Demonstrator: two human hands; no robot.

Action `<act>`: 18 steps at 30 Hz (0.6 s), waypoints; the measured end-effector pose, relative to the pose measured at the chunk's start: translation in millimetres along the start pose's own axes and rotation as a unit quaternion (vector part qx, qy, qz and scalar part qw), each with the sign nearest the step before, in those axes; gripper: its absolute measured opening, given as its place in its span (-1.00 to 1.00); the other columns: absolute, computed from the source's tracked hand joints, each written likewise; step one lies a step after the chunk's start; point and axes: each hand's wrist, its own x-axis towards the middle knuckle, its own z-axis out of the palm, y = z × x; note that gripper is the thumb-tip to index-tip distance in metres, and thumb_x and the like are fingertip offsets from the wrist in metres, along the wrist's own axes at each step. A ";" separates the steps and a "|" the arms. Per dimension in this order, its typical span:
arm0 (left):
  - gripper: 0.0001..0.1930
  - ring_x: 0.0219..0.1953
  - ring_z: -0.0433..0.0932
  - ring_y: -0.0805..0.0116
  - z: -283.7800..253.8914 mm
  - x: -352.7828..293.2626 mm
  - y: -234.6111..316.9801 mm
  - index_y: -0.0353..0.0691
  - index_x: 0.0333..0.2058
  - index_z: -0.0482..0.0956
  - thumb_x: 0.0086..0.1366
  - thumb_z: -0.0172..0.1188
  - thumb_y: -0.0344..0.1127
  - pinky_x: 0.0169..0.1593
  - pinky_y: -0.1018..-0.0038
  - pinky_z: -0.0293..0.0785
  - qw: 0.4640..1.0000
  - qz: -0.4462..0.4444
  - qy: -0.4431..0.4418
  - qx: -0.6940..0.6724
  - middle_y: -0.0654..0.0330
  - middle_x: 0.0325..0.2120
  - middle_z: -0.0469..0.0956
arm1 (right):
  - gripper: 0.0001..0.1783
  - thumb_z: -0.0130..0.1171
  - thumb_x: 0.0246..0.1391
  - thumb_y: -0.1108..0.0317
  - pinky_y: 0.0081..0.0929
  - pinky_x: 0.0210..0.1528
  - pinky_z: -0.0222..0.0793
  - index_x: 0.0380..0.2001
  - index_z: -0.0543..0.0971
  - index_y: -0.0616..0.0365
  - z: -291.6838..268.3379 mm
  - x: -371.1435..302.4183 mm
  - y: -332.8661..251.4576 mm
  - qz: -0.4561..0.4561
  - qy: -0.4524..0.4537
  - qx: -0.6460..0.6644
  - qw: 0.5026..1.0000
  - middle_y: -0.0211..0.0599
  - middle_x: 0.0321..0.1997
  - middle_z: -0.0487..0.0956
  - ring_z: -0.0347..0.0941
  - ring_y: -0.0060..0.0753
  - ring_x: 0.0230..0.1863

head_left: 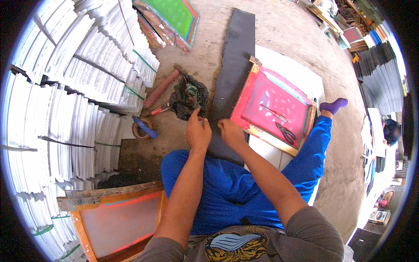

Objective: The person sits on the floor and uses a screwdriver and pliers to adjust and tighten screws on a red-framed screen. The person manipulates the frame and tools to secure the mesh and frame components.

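Note:
My left hand (199,132) is held above the dark strip's left edge, beside a crumpled black plastic bag (188,97). Its fingers are partly stretched and apart, with nothing visible in them. A short gap away, my right hand (231,134) is closed, fingertips pinched together over the long black sheet (235,52). Anything between those fingertips is too small to make out. Right of that hand lies a wooden-framed printing screen (266,98) with pink mesh. On the mesh rest pliers (286,132) with dark handles and a slim screwdriver-like tool (275,114).
Strapped stacks of white sheets (72,135) line the left side. Near them lie a tape roll (142,128), a red tube (161,88) and a red-handled tool (159,109). Other framed screens are a green one (174,17) and a pale one (122,222). A person (391,131) is far right.

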 end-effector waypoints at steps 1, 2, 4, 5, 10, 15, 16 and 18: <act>-0.49 -0.04 0.57 0.01 0.5 -0.8 1.3 -0.20 0.19 0.41 0.27 0.22 -0.32 0.01 0.14 0.49 1.000 0.003 -0.004 0.007 0.05 -0.10 0.57 | -0.76 0.11 0.25 0.27 -0.07 -0.02 0.49 -0.18 0.59 0.22 1.2 -14.6 6.6 0.016 -0.018 -0.028 0.999 -0.02 -0.17 0.61 0.57 0.07 -0.09; -0.49 -0.04 0.57 0.01 0.9 -1.5 1.6 -0.21 0.20 0.40 0.27 0.22 -0.32 0.01 0.14 0.49 1.000 0.006 -0.007 0.015 0.06 -0.10 0.57 | -0.77 0.11 0.25 0.27 -0.08 -0.03 0.49 -0.20 0.59 0.22 3.3 -26.2 12.5 0.031 -0.036 -0.056 0.997 -0.03 -0.19 0.60 0.57 0.05 -0.10; -0.48 -0.03 0.57 0.02 3.8 -2.5 1.0 -0.20 0.21 0.39 0.27 0.21 -0.33 0.01 0.14 0.50 1.000 0.014 -0.008 0.014 0.06 -0.10 0.57 | -0.79 0.11 0.23 0.28 -0.11 -0.06 0.51 -0.23 0.59 0.20 12.6 -42.9 28.1 -0.008 -0.016 -0.093 0.995 -0.07 -0.21 0.58 0.56 0.00 -0.10; -0.48 -0.03 0.57 0.02 5.5 -2.9 0.4 -0.20 0.21 0.39 0.27 0.21 -0.34 0.01 0.14 0.50 1.000 0.018 -0.007 0.013 0.07 -0.10 0.57 | -0.80 0.11 0.22 0.28 -0.12 -0.08 0.52 -0.25 0.59 0.20 19.8 -46.9 35.6 -0.027 -0.006 -0.112 0.993 -0.09 -0.22 0.57 0.55 -0.02 -0.10; -0.47 -0.04 0.57 0.02 12.6 -3.0 -9.5 -0.19 0.22 0.38 0.27 0.21 -0.35 0.02 0.15 0.49 0.999 0.031 0.014 -0.004 0.07 -0.10 0.56 | -0.83 0.11 0.09 0.34 -0.25 -0.20 0.58 -0.32 0.57 0.20 35.4 -46.7 38.4 -0.055 -0.015 -0.186 0.981 -0.14 -0.23 0.53 0.54 -0.12 -0.13; -0.47 -0.04 0.56 0.02 8.5 -5.2 -3.6 -0.19 0.22 0.38 0.26 0.21 -0.36 0.02 0.14 0.48 1.000 0.020 0.003 0.007 0.05 -0.10 0.56 | -0.86 0.09 0.04 0.37 -0.31 -0.25 0.60 -0.37 0.54 0.20 25.6 -48.0 21.6 -0.091 -0.019 -0.240 0.966 -0.16 -0.27 0.51 0.54 -0.19 -0.17; -0.47 -0.04 0.56 0.02 7.4 -5.7 -2.3 -0.18 0.22 0.38 0.26 0.22 -0.36 0.02 0.14 0.48 1.000 0.023 0.003 0.008 0.04 -0.10 0.56 | -0.87 0.09 0.05 0.37 -0.31 -0.25 0.60 -0.36 0.53 0.20 24.2 -47.2 17.3 -0.091 -0.019 -0.239 0.967 -0.16 -0.27 0.51 0.54 -0.19 -0.17; -0.47 -0.04 0.56 0.02 8.1 -5.4 -4.6 -0.18 0.22 0.38 0.26 0.22 -0.36 0.01 0.13 0.48 0.999 0.034 0.011 0.007 0.04 -0.10 0.56 | -0.86 0.08 0.06 0.37 -0.31 -0.25 0.60 -0.34 0.52 0.20 25.1 -45.9 17.5 -0.099 -0.011 -0.238 0.966 -0.16 -0.28 0.50 0.54 -0.19 -0.19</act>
